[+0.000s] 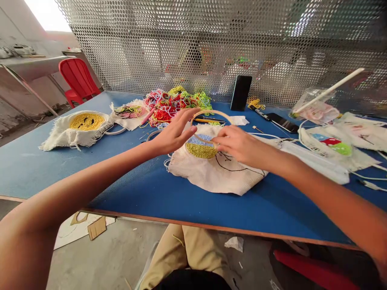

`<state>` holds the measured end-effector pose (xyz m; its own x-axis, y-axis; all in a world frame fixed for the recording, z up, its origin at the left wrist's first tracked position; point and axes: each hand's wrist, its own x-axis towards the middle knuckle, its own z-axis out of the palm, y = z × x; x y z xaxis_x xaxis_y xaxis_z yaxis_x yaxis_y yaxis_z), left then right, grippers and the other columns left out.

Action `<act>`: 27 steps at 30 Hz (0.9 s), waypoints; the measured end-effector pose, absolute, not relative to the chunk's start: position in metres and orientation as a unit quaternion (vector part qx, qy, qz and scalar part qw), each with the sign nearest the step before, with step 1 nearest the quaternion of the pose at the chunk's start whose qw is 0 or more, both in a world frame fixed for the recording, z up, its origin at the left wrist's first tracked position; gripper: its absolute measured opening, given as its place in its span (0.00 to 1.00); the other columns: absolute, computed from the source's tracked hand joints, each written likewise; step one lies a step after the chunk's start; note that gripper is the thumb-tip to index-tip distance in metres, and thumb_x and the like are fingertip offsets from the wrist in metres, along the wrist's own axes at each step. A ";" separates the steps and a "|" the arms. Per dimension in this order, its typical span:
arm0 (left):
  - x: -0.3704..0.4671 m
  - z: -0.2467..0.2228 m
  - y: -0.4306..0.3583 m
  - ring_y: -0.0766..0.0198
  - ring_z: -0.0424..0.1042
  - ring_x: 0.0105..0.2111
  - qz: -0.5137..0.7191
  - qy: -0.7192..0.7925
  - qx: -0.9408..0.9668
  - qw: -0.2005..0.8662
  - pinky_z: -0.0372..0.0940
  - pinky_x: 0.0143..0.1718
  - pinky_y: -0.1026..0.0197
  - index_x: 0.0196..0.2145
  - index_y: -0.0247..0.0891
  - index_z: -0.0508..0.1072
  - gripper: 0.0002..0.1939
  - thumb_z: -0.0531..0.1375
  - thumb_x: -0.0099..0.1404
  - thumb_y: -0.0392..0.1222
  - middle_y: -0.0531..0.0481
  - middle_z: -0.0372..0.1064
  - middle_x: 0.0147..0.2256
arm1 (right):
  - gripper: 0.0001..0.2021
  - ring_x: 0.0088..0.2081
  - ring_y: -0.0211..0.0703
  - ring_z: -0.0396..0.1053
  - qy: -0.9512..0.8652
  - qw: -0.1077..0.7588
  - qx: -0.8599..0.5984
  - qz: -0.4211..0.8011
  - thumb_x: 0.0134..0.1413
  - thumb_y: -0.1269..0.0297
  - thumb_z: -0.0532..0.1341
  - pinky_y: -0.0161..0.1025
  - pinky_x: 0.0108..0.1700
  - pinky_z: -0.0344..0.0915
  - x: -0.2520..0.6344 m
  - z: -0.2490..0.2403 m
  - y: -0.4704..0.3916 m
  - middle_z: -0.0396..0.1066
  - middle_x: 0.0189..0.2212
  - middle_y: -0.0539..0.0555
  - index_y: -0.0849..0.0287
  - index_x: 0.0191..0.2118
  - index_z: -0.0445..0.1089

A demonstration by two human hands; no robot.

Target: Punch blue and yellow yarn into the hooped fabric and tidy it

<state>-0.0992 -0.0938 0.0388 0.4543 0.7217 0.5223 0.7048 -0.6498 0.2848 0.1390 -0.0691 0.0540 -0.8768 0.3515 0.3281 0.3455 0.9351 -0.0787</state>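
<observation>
A wooden embroidery hoop ring (217, 112) is tilted up above a cream cloth (208, 181). My right hand (234, 145) is closed on the ring's right side, fingers pinched around its rim. At the ring's left edge is my left hand (172, 135), fingers stretched out and thumb apart; whether it touches the ring I cannot tell. Below the ring, the cloth carries a patch of blue and olive-yellow looped yarn (201, 151). Dark drawn lines run across the cloth to the right of this patch. Part of the ring is hidden behind my right fingers.
A tangled pile of coloured yarn (169, 104) lies behind the hands. A yellow smiling-face piece (86, 121) is at left. A phone (241, 92) leans upright against the perforated metal screen (145, 44). Cables, another phone (282, 122) and stitched cloths (332, 145) lie at right.
</observation>
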 end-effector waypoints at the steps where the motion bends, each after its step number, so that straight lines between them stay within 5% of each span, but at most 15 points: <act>1: -0.098 0.037 -0.092 0.57 0.50 0.59 0.294 0.426 0.855 0.030 0.49 0.60 0.52 0.59 0.34 0.50 0.27 0.41 0.67 0.52 0.38 0.49 0.59 | 0.12 0.39 0.45 0.61 -0.969 0.179 -0.171 0.014 0.59 0.65 0.50 0.46 0.43 0.61 0.132 0.045 -0.074 0.63 0.34 0.58 0.61 0.36 0.70; 8: -0.093 0.005 -0.093 0.50 0.45 0.61 0.127 0.509 0.848 0.074 0.47 0.60 0.49 0.60 0.26 0.46 0.35 0.42 0.65 0.55 0.32 0.39 0.62 | 0.14 0.44 0.47 0.61 -0.965 0.161 -0.168 0.125 0.59 0.62 0.50 0.47 0.47 0.61 0.124 0.004 -0.078 0.62 0.38 0.58 0.58 0.46 0.66; 14: -0.085 0.007 -0.092 0.53 0.41 0.63 0.079 0.519 0.848 0.077 0.43 0.62 0.54 0.61 0.21 0.44 0.37 0.44 0.65 0.54 0.31 0.38 0.62 | 0.30 0.60 0.51 0.49 -0.927 0.241 -0.274 0.083 0.58 0.51 0.48 0.53 0.59 0.50 0.128 0.005 -0.062 0.53 0.57 0.62 0.58 0.62 0.44; 20: -0.078 0.013 -0.086 0.52 0.39 0.63 0.025 0.511 0.857 0.066 0.41 0.62 0.55 0.61 0.20 0.41 0.39 0.45 0.64 0.55 0.31 0.36 0.63 | 0.41 0.65 0.54 0.33 -0.939 0.052 -0.331 0.079 0.54 0.40 0.43 0.55 0.62 0.40 0.141 -0.013 -0.033 0.33 0.65 0.63 0.64 0.65 0.31; 27: -0.081 0.005 -0.088 0.53 0.31 0.64 -0.007 0.503 0.863 0.054 0.36 0.62 0.54 0.62 0.19 0.34 0.40 0.40 0.66 0.57 0.31 0.29 0.63 | 0.39 0.65 0.49 0.31 -0.942 0.019 -0.332 0.047 0.56 0.42 0.37 0.58 0.62 0.29 0.145 -0.014 -0.038 0.30 0.65 0.62 0.64 0.65 0.24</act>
